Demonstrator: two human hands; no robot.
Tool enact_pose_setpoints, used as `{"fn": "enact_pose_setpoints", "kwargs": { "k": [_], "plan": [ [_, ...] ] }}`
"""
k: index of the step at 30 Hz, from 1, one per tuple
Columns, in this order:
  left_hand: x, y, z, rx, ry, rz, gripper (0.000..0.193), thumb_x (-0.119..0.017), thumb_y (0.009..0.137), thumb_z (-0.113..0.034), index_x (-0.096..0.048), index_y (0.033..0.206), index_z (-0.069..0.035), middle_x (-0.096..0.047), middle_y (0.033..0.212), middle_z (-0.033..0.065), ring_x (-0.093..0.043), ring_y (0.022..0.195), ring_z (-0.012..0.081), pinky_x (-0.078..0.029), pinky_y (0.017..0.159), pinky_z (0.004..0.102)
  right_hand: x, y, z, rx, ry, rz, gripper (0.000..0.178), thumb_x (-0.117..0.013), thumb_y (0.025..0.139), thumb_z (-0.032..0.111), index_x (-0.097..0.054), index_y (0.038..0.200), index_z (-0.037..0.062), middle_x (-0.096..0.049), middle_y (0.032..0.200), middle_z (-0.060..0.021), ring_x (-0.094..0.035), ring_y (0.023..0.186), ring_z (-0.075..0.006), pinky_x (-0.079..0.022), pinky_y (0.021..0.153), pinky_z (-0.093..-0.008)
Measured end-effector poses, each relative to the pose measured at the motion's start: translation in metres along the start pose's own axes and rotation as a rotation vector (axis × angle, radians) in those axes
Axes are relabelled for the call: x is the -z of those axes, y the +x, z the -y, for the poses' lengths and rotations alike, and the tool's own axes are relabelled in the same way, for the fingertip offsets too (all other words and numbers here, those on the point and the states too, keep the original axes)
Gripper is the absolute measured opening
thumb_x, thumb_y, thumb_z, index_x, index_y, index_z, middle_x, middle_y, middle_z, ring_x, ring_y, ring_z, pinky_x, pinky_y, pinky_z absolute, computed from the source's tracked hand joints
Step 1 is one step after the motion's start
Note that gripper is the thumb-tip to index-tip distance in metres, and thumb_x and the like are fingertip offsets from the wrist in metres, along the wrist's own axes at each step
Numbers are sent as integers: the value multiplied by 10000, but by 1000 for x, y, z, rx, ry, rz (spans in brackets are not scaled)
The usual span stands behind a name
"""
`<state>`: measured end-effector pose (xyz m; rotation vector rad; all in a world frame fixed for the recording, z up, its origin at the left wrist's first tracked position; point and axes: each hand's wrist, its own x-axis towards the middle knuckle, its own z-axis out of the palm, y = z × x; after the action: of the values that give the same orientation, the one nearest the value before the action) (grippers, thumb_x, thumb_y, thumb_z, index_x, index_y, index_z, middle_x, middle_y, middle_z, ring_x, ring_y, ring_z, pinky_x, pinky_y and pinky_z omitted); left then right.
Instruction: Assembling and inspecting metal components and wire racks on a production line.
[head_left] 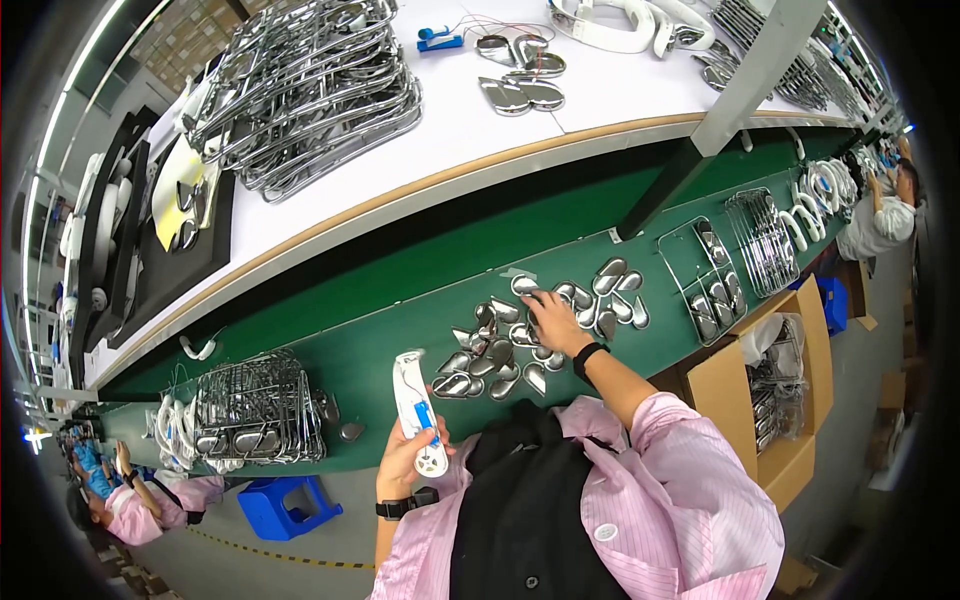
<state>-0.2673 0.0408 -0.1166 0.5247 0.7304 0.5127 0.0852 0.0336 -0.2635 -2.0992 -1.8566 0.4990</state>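
My left hand [408, 458] is closed around the lower part of a long white plastic housing [409, 388], held upright just off the bench edge. A blue block [424, 415], probably a battery, sits inside the housing with thin wires, and a round white end shows below it. My right hand [557, 322] reaches over a pile of shiny chrome teardrop-shaped covers [493, 355], fingers stretched out and touching the far side of the pile. Close to its fingertips lies one chrome cover [524, 285]. Its palm hides some covers underneath.
On the green bench [370, 345], wire racks [258, 405] stand left and another rack [700, 280] lies right. An open carton [815, 385] holds bagged chrome parts. A grey post [690, 165] rises beside the upper shelf [450, 165]. Co-workers sit at far left and far right.
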Motion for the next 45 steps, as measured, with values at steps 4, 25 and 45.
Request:
{"fn": "enact_pose_setpoints", "kwargs": {
  "k": [4,25,45],
  "plan": [
    [-6,-5,-7,-92,-56,-98,808,-644,785,60,-265,1458,-179,-568,940,107,-605,779,199,-621,652,404,-9,-2,-14,-14,-66,35,544,-689,700,57,-523,1216,102,-477,1227,-122,-454,1134,-339,-426,943,-439],
    [-102,34,-38,-329,-36,-90,311,-442,989,-112,-319,1274,-86,-562,1094,157,-630,958,279,-563,837,485,144,-69,128,-272,1708,270,401,-460,917,300,-522,1146,-23,-579,758,-89,-438,578,-107,-333,516,-214],
    [-149,20,-40,-760,-65,93,411,-452,962,-205,-257,1291,-53,-497,1163,159,-564,1055,276,-458,938,417,200,-72,218,434,467,-480,536,-822,676,100,-596,1155,21,-500,1079,-124,-549,889,-217,-481,754,-324]
  ]
}}
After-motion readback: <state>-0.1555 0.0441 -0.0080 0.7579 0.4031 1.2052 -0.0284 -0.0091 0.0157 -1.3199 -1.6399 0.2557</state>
